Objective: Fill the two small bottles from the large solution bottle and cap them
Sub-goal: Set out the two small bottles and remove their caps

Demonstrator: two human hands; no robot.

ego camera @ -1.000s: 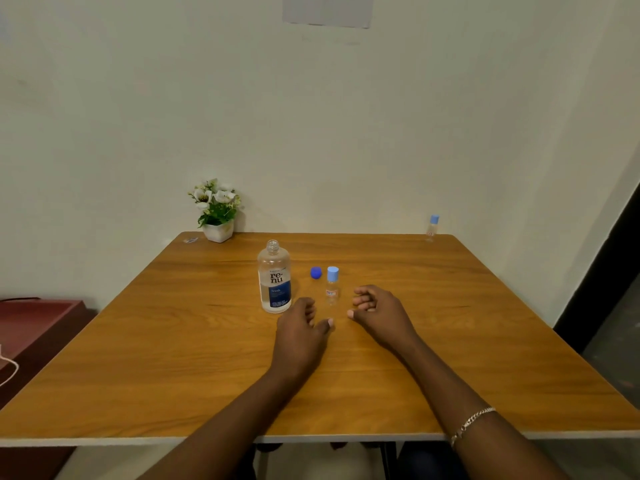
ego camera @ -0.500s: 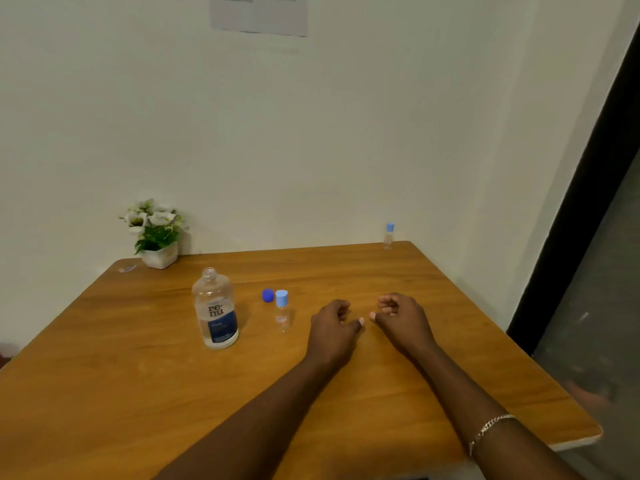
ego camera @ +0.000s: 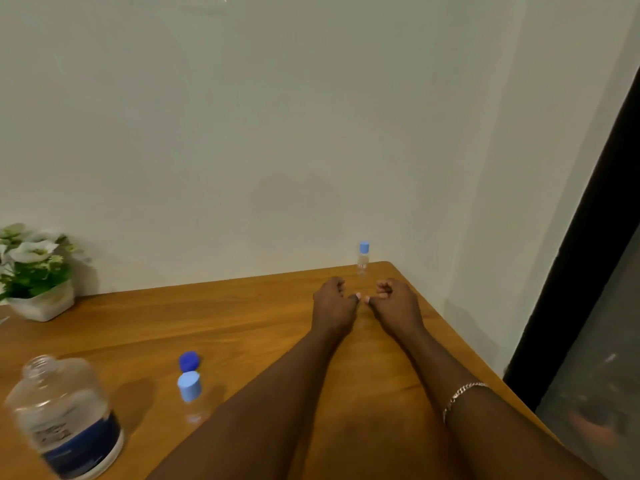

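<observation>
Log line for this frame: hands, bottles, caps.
left hand empty | right hand empty | both near far small bottle, capped, untouched | near small bottle capped | large bottle open | dark blue cap on table

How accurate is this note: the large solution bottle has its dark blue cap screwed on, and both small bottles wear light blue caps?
Wrong on one point. The head view shows the large solution bottle open, neck bare; the dark blue cap lies on the table behind the near small bottle. That one and the far small bottle do wear light blue caps.
</observation>
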